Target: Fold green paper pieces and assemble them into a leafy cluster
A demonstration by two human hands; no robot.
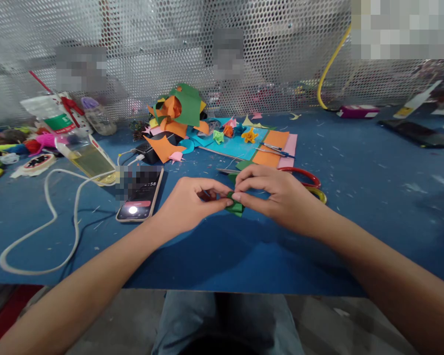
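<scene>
Between both hands, above the blue table, is a small piece of folded green paper [236, 208]. My left hand [196, 199] pinches its left side with thumb and fingers. From the right, my right hand [272, 195] pinches the same paper at its top. Much of the paper is covered by my fingertips, so its exact folds cannot be seen. Just behind my right hand lie scissors with red and yellow handles [305, 172], their blades partly hidden. Past my hands, small folded paper shapes in yellow [249, 135], orange and pale green rest on blue paper [225, 147].
A lit phone [142, 197] with a white cable [48, 197] lies left of my hands. Behind it stand a tilted bottle of yellowish liquid [92, 160] and a heap of coloured paper scraps [188, 106]. Perforated metal sheeting [266, 39] backs the blue table [222, 266].
</scene>
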